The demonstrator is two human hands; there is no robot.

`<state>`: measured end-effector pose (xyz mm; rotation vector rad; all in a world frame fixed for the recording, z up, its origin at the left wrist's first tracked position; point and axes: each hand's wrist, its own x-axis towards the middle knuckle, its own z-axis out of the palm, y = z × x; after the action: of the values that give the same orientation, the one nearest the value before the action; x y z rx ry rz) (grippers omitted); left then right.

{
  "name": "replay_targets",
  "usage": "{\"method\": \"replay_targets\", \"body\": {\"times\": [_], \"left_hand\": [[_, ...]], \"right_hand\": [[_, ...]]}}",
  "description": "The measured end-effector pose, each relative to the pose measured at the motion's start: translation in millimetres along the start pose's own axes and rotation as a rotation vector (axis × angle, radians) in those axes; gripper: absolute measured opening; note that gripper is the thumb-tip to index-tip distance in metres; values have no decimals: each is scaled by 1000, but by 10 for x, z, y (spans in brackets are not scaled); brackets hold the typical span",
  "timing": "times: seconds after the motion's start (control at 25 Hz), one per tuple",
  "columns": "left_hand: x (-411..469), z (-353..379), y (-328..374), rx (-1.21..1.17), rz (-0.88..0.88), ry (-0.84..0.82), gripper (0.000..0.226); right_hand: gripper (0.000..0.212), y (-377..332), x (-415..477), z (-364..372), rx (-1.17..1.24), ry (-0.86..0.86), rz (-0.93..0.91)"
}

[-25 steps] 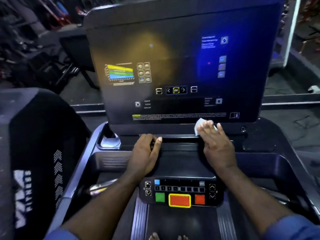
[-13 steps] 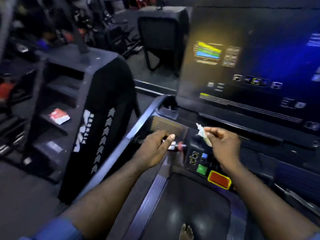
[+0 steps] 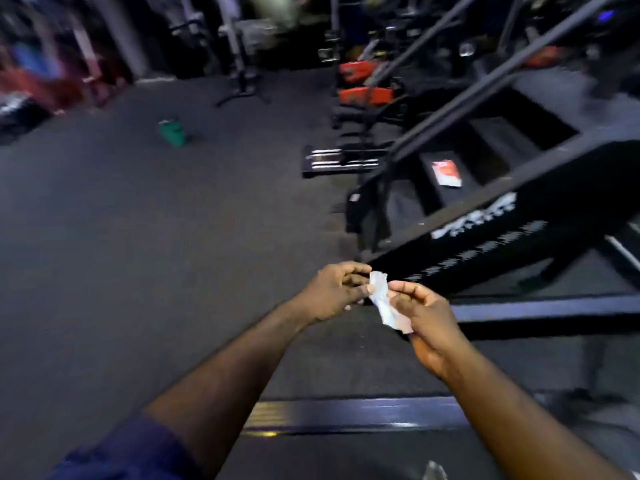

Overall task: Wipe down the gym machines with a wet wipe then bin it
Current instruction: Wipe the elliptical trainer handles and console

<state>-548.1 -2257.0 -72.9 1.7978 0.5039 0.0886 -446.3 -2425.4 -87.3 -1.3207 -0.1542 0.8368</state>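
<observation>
At the centre of the frame, slightly right, both hands meet over the dark gym floor [image 3: 121,254]. The left hand [image 3: 334,292] pinches the upper end of the small crumpled white wet wipe [image 3: 381,299] between thumb and fingers, and the right hand [image 3: 424,318] pinches its lower part, so the wipe is held between the two, clear of any surface. It looks bunched and used rather than spread for wiping.

Just beyond the hands, at right, stands the black stepped machine with white lettering on its side panel [image 3: 485,223]; a small red-and-white packet [image 3: 446,173] lies on one of its steps. Along the lower edge runs a dark rail with a yellow strip [image 3: 329,415]. Farther off, in the upper left of the frame, a small green container [image 3: 173,131] sits on the floor, too blurred to tell whether it is the bin. Racks with orange-red pads [image 3: 363,81] fill the top centre.

Judging by the wadded wipe held off the machines, wiping seems finished or paused; binning it is not yet done.
</observation>
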Motion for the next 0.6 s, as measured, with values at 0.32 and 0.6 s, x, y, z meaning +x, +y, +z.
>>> {"method": "replay_targets", "body": {"times": [0.32, 0.6], "left_hand": [[-1526, -1696, -1033, -46, -194, 580, 13], [-2673, -2607, -1542, -76, -465, 915, 23]], "right_hand": [[28, 803, 90, 2313, -226, -533, 225], [4, 1431, 73, 3871, -483, -924, 232]]}}
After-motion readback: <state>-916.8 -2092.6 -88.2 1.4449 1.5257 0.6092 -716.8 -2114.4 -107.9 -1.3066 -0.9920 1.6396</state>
